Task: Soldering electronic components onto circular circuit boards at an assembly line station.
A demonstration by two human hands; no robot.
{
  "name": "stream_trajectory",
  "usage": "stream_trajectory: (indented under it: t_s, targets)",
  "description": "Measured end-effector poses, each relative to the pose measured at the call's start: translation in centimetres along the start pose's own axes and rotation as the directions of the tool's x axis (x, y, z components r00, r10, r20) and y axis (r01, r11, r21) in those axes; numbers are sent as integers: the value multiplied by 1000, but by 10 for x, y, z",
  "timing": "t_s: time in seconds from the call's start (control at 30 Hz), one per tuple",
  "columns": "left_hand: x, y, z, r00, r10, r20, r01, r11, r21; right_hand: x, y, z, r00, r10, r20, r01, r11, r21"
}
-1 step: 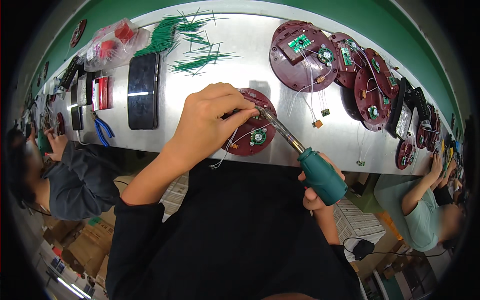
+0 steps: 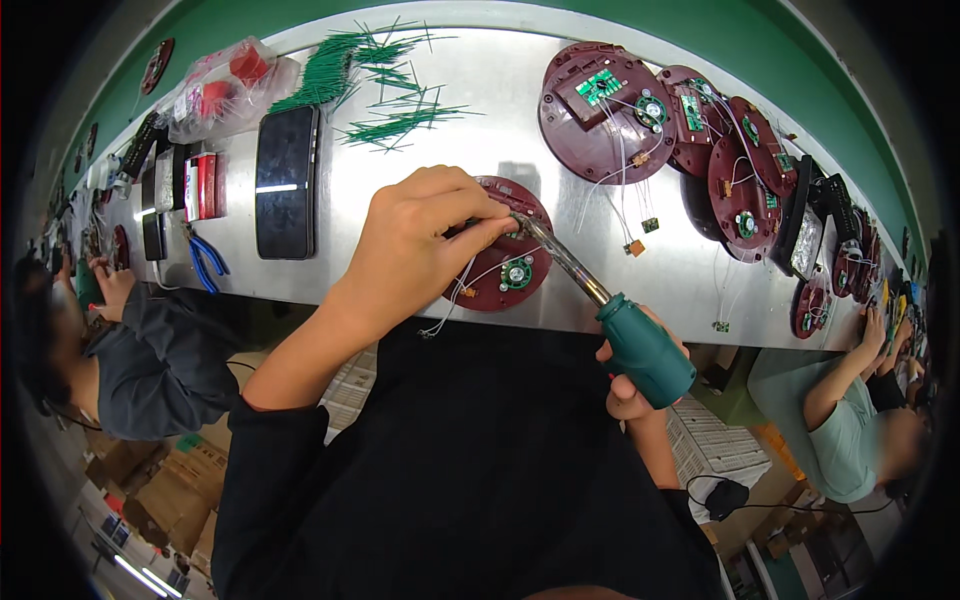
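A round maroon plastic housing (image 2: 497, 292) lies on the metal bench in front of me, with a small green-ringed speaker part (image 2: 516, 272) and thin white wires on it. Over its upper part, my left hand (image 2: 425, 235) is closed, thumb and forefinger pinched together; what they hold is hidden. My right hand (image 2: 627, 396) is wrapped round the green handle of a soldering iron (image 2: 645, 350). Its metal shaft slants up to the left, and the tip meets the housing right beside my left fingertips. The exact contact spot is too small to make out.
Loose green wires (image 2: 400, 120) lie at the back. A black phone (image 2: 286, 190), blue-handled pliers (image 2: 206, 262) and a plastic bag (image 2: 225, 90) are to the left. Maroon housings with circuit boards (image 2: 605, 130) stack up at the right. Co-workers sit on both sides.
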State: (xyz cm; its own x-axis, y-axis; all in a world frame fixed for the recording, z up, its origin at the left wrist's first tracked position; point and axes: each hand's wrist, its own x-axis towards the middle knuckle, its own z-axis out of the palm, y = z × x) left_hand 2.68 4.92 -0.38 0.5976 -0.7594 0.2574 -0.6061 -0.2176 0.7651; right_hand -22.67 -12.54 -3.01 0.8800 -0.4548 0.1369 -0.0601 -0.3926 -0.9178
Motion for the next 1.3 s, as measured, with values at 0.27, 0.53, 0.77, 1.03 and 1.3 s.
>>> stream_trajectory:
  t_s: [0.27, 0.53, 0.77, 1.03, 1.3]
  targets:
    - [5, 6, -4, 997, -41, 69, 39, 999, 23, -7, 2, 0, 967, 211, -144, -164, 946, 280]
    - [8, 15, -7, 986, -116, 122, 110, 993, 52, -13, 4, -1, 980, 183, -75, -158, 954, 255]
    - [6, 14, -17, 974, -110, 196, 113, 994, -5, -17, 12, -2, 981, 184, -57, -164, 953, 255]
    - [-2, 10, -12, 995, -51, 87, 52, 999, -6, -17, 21, -3, 992, 98, -79, -62, 927, 370]
    - [-7, 10, 1, 999, -42, 18, 41, 998, 47, -4, 18, -1, 997, -66, -45, 72, 987, 144]
